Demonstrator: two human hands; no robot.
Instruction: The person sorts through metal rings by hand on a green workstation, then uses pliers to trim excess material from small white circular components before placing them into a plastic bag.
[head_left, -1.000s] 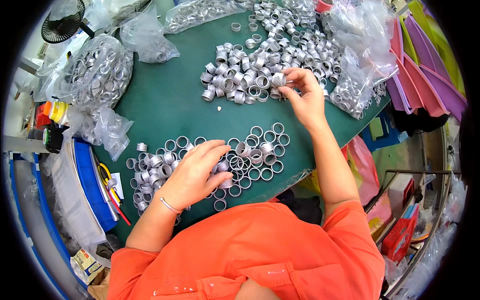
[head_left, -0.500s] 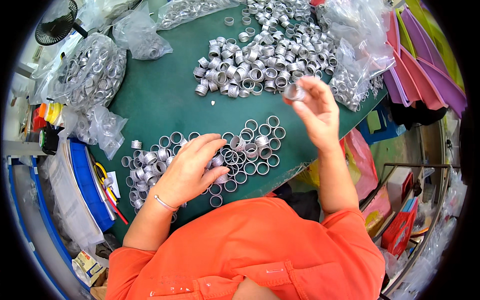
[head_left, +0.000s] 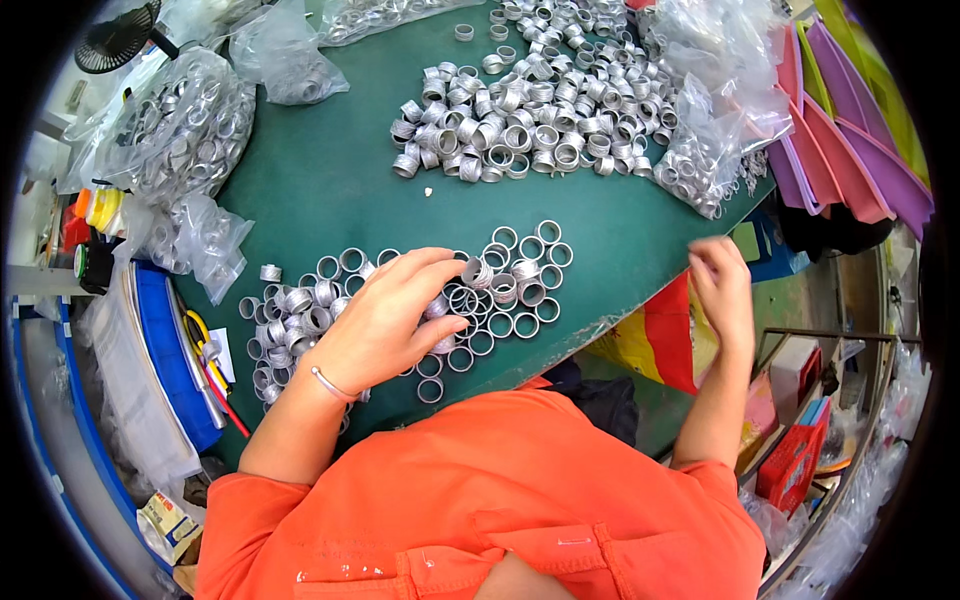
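Note:
My left hand (head_left: 394, 312) lies over the near heap of silver metal rings (head_left: 290, 325), its fingers stretched out and the thumb apart, nothing gripped. Just beyond its fingertips, several rings (head_left: 525, 324) stand on end or lie close together. Past the table's right edge is my right hand (head_left: 722, 280), raised above a red and yellow bag (head_left: 668, 335). Its fingers are curled and smeared by motion, and no ring shows in them. A larger heap of the same rings (head_left: 530, 125) covers the far part of the green table (head_left: 330, 185).
Clear plastic bags of rings (head_left: 185, 130) stand at the left, with another bag (head_left: 690, 165) at the far right. A blue tray (head_left: 178, 345) and yellow-handled pliers (head_left: 200, 345) are on the left. Pink and purple bins (head_left: 815, 150) stack at the right, above a shelf with a red box (head_left: 795, 460).
My right hand has moved right and down, off the table's edge; the ring it held is no longer visible. My left hand has barely moved.

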